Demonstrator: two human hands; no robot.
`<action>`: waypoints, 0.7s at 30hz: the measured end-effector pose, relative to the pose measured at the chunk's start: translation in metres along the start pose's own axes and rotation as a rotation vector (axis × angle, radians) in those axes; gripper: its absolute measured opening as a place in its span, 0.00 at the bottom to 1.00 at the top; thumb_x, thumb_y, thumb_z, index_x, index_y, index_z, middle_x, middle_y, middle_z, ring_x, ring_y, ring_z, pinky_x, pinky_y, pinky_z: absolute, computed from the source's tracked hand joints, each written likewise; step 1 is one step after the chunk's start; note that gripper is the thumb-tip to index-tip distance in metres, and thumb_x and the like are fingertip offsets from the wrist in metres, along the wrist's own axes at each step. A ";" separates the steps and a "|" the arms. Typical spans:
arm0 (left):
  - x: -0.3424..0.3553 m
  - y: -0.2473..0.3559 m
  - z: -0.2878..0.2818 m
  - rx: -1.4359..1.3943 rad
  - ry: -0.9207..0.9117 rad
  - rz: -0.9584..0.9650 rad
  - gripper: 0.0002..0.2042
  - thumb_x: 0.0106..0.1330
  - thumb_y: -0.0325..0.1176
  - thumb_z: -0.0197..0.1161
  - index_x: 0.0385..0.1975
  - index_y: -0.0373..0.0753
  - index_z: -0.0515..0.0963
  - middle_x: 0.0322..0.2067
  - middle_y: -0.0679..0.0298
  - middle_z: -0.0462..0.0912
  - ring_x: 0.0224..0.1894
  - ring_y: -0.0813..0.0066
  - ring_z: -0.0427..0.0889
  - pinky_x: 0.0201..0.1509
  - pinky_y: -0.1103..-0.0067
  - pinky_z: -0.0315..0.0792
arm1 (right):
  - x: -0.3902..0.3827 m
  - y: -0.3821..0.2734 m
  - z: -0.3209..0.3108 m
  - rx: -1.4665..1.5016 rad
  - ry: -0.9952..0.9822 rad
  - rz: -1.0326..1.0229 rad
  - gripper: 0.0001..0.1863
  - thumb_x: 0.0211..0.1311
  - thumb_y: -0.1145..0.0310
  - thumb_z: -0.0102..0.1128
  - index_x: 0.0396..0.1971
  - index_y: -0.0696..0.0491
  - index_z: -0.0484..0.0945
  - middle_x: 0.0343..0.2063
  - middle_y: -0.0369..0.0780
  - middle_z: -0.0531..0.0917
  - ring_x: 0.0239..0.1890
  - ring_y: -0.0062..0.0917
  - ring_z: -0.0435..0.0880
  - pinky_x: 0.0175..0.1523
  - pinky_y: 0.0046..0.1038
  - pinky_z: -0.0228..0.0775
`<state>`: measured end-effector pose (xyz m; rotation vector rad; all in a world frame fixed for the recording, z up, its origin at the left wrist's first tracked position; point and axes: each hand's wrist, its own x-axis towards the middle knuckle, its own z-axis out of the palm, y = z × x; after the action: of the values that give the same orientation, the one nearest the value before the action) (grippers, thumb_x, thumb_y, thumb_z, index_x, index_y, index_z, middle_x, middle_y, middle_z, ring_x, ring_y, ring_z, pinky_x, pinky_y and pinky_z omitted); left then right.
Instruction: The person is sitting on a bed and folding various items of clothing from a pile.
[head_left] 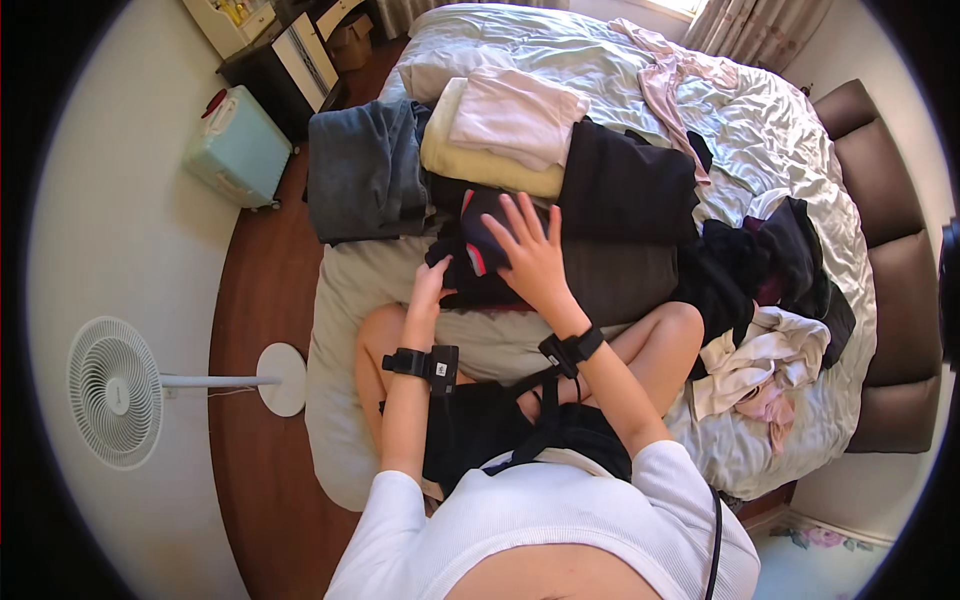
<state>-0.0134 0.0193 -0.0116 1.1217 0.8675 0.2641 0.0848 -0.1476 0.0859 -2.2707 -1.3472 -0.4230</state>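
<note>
A small dark folded garment with red edging (478,218) lies in front of me on the bed. My right hand (535,258) rests over its right side, fingers spread out. Just left of it, my left hand (428,285) pinches the edge of a piece of black cloth (462,282); its fingertips are partly hidden in the fabric. Folded clothes surround my hands: blue-grey trousers (365,172) to the left, a pale pink piece (518,115) on top of a pale yellow one (450,158) behind, a black one (625,190) and a dark grey one (632,280) to the right.
Loose dark clothes (780,250) and a crumpled cream garment (765,350) lie to the right. A pink garment (662,90) trails across the rumpled bedsheet (560,40). Left of the bed stand a white fan (118,393) and a light blue suitcase (240,150).
</note>
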 end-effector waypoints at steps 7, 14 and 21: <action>0.005 0.017 -0.004 0.051 0.027 -0.230 0.24 0.63 0.53 0.43 0.50 0.40 0.66 0.42 0.59 0.75 0.41 0.66 0.76 0.37 0.64 0.73 | 0.011 -0.005 0.030 0.200 -0.031 0.005 0.34 0.32 0.77 0.57 0.49 0.45 0.70 0.46 0.39 0.75 0.48 0.39 0.72 0.52 0.43 0.62; 0.006 0.022 -0.004 0.112 -0.204 -0.017 0.39 0.51 0.57 0.58 0.57 0.35 0.56 0.52 0.54 0.66 0.53 0.63 0.66 0.51 0.69 0.65 | -0.018 -0.035 0.055 0.205 -0.159 -0.190 0.33 0.40 0.68 0.59 0.53 0.48 0.65 0.57 0.38 0.63 0.61 0.44 0.54 0.59 0.52 0.48; 0.008 0.024 0.032 0.207 0.032 0.382 0.23 0.53 0.42 0.64 0.39 0.27 0.72 0.36 0.55 0.78 0.38 0.73 0.77 0.42 0.80 0.68 | 0.015 0.003 0.008 0.393 0.203 0.211 0.19 0.47 0.71 0.54 0.44 0.52 0.72 0.47 0.45 0.73 0.53 0.40 0.67 0.54 0.35 0.59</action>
<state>0.0201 0.0134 0.0107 1.4799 0.7144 0.5166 0.0944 -0.1337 0.0861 -1.9581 -0.9789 -0.2788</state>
